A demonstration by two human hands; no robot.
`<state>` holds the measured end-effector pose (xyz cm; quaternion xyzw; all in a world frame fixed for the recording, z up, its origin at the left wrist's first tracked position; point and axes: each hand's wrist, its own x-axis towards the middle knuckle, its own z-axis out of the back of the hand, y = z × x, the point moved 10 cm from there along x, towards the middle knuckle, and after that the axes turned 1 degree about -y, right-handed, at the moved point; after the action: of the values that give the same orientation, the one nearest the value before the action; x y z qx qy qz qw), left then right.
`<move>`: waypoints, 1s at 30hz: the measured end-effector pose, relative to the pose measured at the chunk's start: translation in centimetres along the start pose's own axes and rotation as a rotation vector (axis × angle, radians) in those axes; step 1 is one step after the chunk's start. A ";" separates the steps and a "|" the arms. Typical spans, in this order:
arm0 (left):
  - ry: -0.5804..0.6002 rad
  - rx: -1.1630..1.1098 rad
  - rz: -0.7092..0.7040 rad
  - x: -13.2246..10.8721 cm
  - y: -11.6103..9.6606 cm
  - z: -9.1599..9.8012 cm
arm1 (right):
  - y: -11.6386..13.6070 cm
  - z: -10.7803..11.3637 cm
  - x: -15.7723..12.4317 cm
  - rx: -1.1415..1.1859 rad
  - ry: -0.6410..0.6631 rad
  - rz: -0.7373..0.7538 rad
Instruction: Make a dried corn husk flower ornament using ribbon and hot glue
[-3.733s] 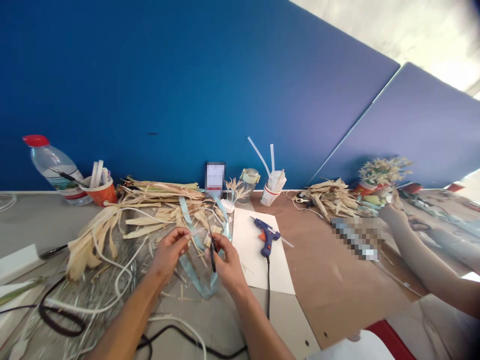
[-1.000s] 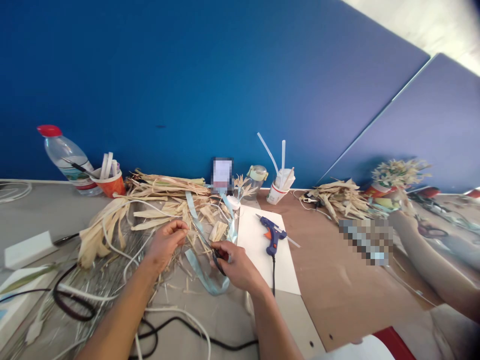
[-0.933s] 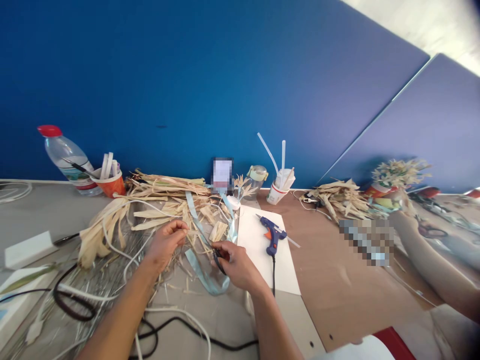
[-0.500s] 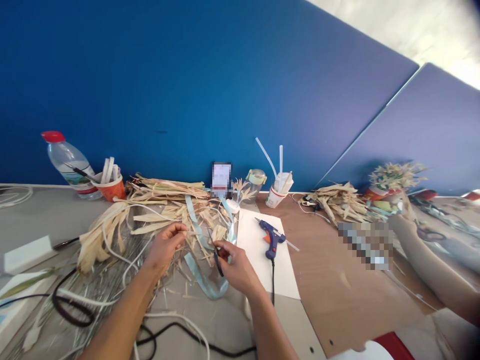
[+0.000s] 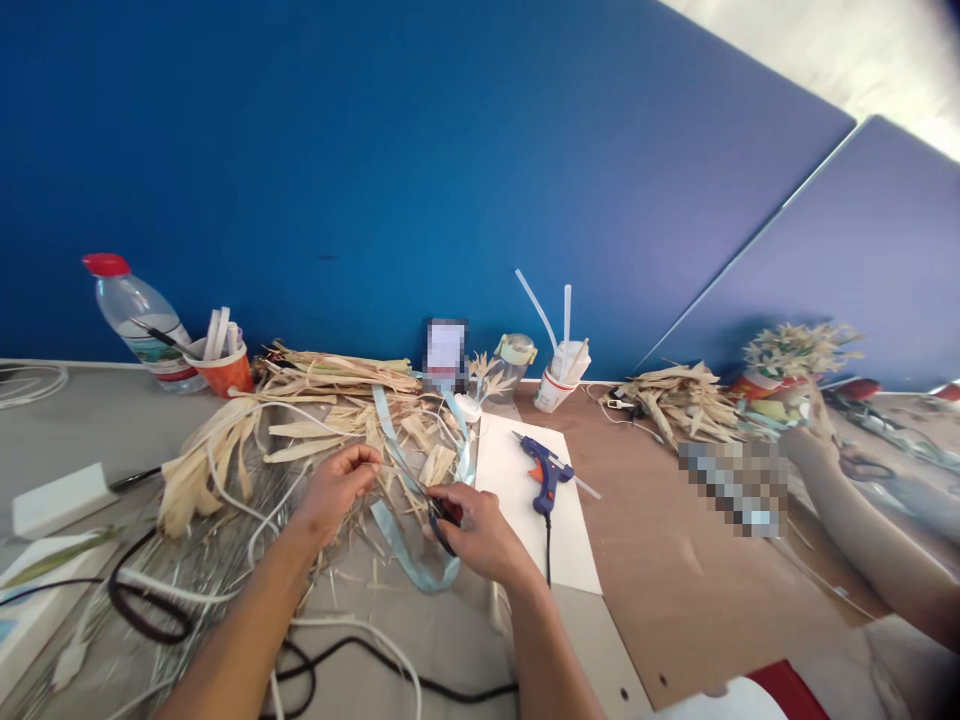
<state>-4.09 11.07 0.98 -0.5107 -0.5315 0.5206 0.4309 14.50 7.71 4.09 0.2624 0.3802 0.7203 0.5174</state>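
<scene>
My left hand (image 5: 341, 490) is closed in a pinch above the scattered dry husks. What lies between its fingertips is too thin to make out. My right hand (image 5: 484, 530) grips a pair of scissors (image 5: 444, 532) by the dark handles, the blades pointing up and left toward my left fingertips. Beneath and behind both hands lie pale dried corn husks (image 5: 307, 432) and cut scraps. A light blue ribbon (image 5: 409, 565) loops on the table just below the scissors.
A blue glue gun (image 5: 547, 475) lies on white paper (image 5: 510, 545) to the right. Behind stand a paper cup (image 5: 555, 393), a jar (image 5: 512, 365) and a leaning bottle (image 5: 146, 320). Cables (image 5: 352, 650) cross the front. At right, another person's arm (image 5: 855, 520) reaches in.
The scissors have opened somewhat, their blades now angled closer toward my left fingertips. My left hand stays pinched and has shifted slightly right; the view has tilted a little.
</scene>
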 end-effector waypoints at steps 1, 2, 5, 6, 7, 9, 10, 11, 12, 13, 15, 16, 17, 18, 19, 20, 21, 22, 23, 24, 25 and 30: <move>0.004 0.012 0.000 0.0 0.0 0.0 | -0.1 0.1 0.0 -0.022 0.004 0.000; 0.006 0.023 -0.002 -0.1 -0.1 -0.1 | -0.1 0.2 0.0 -0.043 0.009 0.001; 0.012 0.060 -0.007 -0.2 -0.3 -0.2 | -0.2 0.2 -0.1 -0.092 0.027 0.008; 0.009 0.074 -0.007 -0.2 -0.3 -0.2 | -0.2 0.2 -0.1 -0.104 0.032 0.013; 0.005 0.089 -0.008 -0.2 -0.3 -0.2 | -0.1 0.2 -0.1 -0.116 0.035 0.018; 0.001 0.121 -0.013 -0.2 -0.4 -0.2 | -0.1 0.3 -0.2 -0.130 0.039 0.026; 0.005 0.137 -0.021 -0.2 -0.4 -0.2 | -0.1 0.4 -0.3 -0.134 0.042 0.030; 0.013 0.152 -0.033 -0.1 -0.5 -0.3 | -0.1 0.4 -0.3 -0.137 0.046 0.033; 0.023 0.166 -0.045 -0.1 -0.6 -0.3 | 0.0 0.5 -0.4 -0.142 0.050 0.036; 0.032 0.178 -0.056 -0.1 -0.7 -0.4 | 0.0 0.5 -0.4 -0.150 0.055 0.038; 0.036 0.195 -0.061 0.0 -0.6 -0.4 | 0.0 0.6 -0.5 -0.171 0.063 0.037; 0.038 0.200 -0.056 0.1 -0.6 -0.4 | 0.1 0.7 -0.5 -0.183 0.067 0.036; 0.040 0.203 -0.049 0.1 -0.5 -0.4 | 0.1 0.7 -0.5 -0.193 0.070 0.034; 0.041 0.206 -0.043 0.1 -0.4 -0.4 | 0.1 0.7 -0.5 -0.202 0.073 0.032; 0.042 0.208 -0.039 0.1 -0.3 -0.4 | 0.1 0.6 -0.5 -0.210 0.076 0.032; 0.041 0.209 -0.037 0.2 -0.3 -0.4 | 0.1 0.6 -0.5 -0.218 0.079 0.034; 0.040 0.210 -0.038 0.2 -0.3 -0.4 | 0.0 0.6 -0.5 -0.224 0.081 0.035; 0.039 0.212 -0.041 0.2 -0.3 -0.4 | 0.0 0.6 -0.5 -0.230 0.083 0.035; 0.040 0.212 -0.043 0.3 -0.3 -0.4 | -0.1 0.6 -0.5 -0.234 0.085 0.035; 0.040 0.212 -0.045 0.3 -0.2 -0.4 | -0.1 0.6 -0.5 -0.238 0.086 0.035; 0.042 0.213 -0.046 0.3 -0.2 -0.4 | -0.2 0.6 -0.5 -0.239 0.086 0.036; 0.037 0.231 -0.041 0.2 -0.3 -0.4 | -0.2 0.6 -0.5 -0.235 0.088 0.029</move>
<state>-3.74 11.36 1.28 -0.4563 -0.4704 0.5600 0.5070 15.21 7.40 4.29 0.1736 0.3117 0.7782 0.5169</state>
